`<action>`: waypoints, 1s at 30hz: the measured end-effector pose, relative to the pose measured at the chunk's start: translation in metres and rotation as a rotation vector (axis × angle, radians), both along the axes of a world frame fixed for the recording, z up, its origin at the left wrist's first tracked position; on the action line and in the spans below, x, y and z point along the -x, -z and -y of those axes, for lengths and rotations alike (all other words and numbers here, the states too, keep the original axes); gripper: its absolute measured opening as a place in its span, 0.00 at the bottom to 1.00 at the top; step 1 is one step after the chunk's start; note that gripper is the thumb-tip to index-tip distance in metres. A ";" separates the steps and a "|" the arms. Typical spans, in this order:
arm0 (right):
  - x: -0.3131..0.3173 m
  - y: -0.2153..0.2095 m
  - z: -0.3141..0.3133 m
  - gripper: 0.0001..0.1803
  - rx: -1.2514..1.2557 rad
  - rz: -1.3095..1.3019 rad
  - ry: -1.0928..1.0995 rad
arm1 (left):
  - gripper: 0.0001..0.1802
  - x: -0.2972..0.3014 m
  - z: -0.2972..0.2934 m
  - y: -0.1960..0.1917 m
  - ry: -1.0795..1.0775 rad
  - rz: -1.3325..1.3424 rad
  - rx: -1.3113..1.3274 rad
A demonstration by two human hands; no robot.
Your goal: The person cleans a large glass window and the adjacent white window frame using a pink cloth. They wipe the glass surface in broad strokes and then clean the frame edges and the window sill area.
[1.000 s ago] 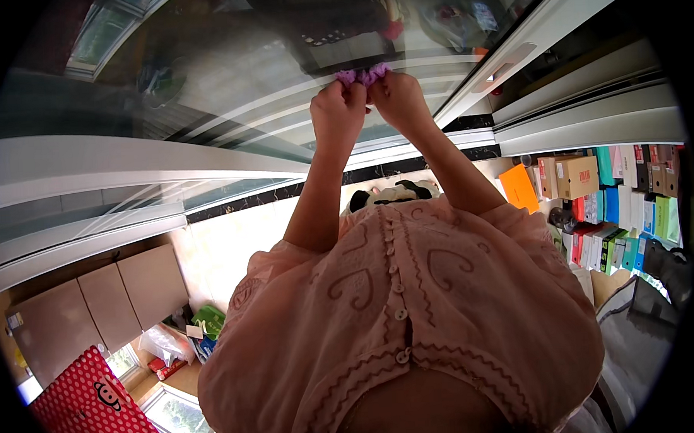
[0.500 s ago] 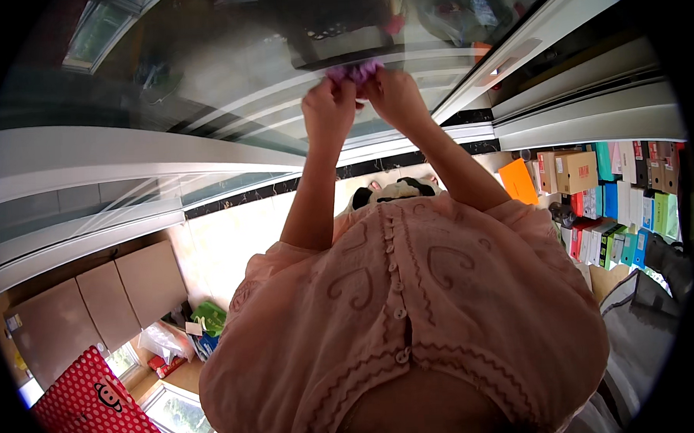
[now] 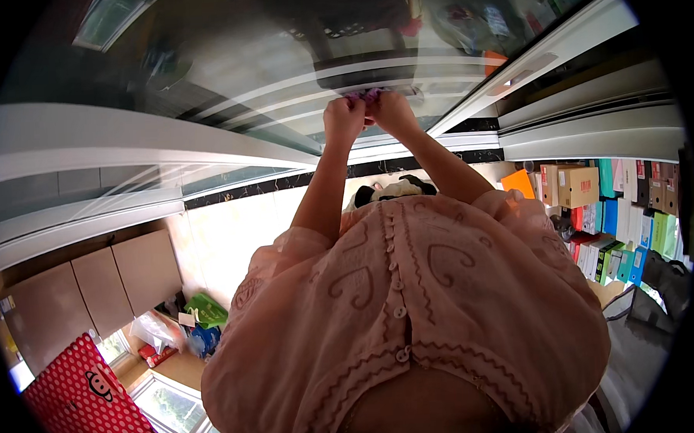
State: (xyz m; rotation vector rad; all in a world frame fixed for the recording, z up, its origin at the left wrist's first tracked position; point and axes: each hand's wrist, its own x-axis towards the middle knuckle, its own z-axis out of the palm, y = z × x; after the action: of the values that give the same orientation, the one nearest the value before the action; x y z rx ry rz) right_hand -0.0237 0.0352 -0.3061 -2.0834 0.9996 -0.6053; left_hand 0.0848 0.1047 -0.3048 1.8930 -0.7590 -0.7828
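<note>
Both of your hands are raised together against the glass pane. Your left hand and right hand are curled nearly closed, fingertips meeting on a small purple thing pinched between them. It sits at the glass, just beside the white frame rail that runs toward the upper right edge. Its shape is too small to tell. Stacked coloured boxes line the right side.

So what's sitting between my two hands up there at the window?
In the head view, a small purple thing shows between the left hand and right hand.
</note>
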 end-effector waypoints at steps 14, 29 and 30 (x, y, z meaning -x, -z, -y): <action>-0.024 -0.103 -0.020 0.09 0.167 0.182 -0.033 | 0.11 -0.004 -0.024 -0.113 -0.207 0.242 0.377; -0.036 -0.019 -0.010 0.14 0.096 0.068 -0.096 | 0.14 -0.015 -0.026 -0.031 -0.261 -0.215 0.230; -0.034 -0.015 -0.007 0.13 0.075 0.066 -0.138 | 0.14 -0.015 -0.027 -0.026 -0.276 -0.220 0.251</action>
State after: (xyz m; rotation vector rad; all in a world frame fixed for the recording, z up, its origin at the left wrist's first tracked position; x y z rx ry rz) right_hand 0.0106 0.0419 -0.2907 -2.1627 0.7994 -0.6453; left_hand 0.0995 0.1317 -0.2788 1.6110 -0.4252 -0.6736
